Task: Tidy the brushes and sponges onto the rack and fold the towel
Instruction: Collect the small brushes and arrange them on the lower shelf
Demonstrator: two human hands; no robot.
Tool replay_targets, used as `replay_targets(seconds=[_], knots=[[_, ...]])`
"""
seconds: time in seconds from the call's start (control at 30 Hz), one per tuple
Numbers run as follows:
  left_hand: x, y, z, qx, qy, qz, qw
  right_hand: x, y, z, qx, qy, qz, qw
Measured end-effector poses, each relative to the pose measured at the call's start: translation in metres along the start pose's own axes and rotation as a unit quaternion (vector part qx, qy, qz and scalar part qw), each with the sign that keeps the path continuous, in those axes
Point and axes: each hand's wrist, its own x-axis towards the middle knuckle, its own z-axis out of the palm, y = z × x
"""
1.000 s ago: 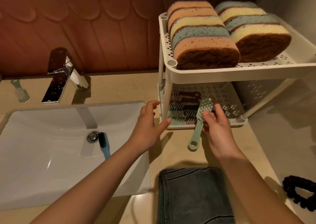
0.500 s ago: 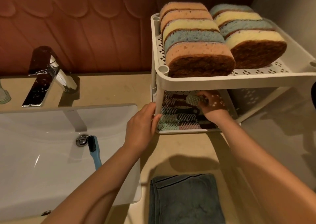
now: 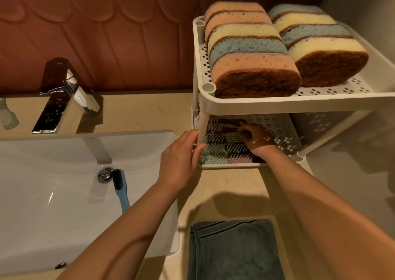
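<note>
Head view: nearest lies one folded towel (image 3: pixel 235 249) on the counter (image 3: pixel 224 185), its long axis running near to far. Left of it, the sink (image 3: pixel 32 215) holds one blue brush (image 3: pixel 121 192), long axis near to far, bristle head at the far end beside the drain (image 3: pixel 105 174). The left hand (image 3: pixel 181 158) grips the front-left post of the rack (image 3: pixel 277 106). The right hand (image 3: pixel 256 139) reaches into the lower shelf and holds one green brush (image 3: pixel 233 137), head pointing left, long axis left to right, handle hidden under the hand. Other brushes lie beneath it; their number cannot be told. The upper shelf carries nine sponges (image 3: pixel 252 66) on edge: five in the left row, four in the right. One faucet (image 3: pixel 64 96) stands behind the sink.
</note>
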Motion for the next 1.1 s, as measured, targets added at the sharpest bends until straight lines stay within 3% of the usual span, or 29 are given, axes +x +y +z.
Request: replay_targets(seconds=[0.17,0.37,0.5,0.6,0.77,0.9,1.1], knots=[[0.001,0.001,-0.001,-0.007,0.001,0.008,1.0,-0.006,0.001,0.001,-0.01,-0.016,0.013,1.0],[0.003,-0.001,-0.002,0.0,-0.008,0.005,1.0,-0.025,-0.005,0.003,0.005,0.046,-0.014,0.999],[0.006,0.003,-0.007,-0.061,-0.033,-0.047,0.996,-0.046,-0.017,-0.003,0.018,0.061,-0.028,0.998],[0.007,0.005,-0.015,-0.17,-0.072,-0.14,0.973,-0.06,-0.028,-0.008,0.034,0.029,-0.024,0.999],[-0.004,-0.01,-0.031,-0.214,-0.195,-0.237,0.927,-0.083,-0.057,-0.007,0.085,-0.042,-0.035,0.995],[-0.024,-0.036,-0.06,-0.163,-0.354,-0.2,0.899,-0.102,-0.088,0.002,0.083,-0.125,-0.095,0.984],[-0.055,-0.066,-0.108,-0.076,-0.397,-0.195,0.894,-0.115,-0.142,0.029,0.075,-0.226,-0.132,0.962]])
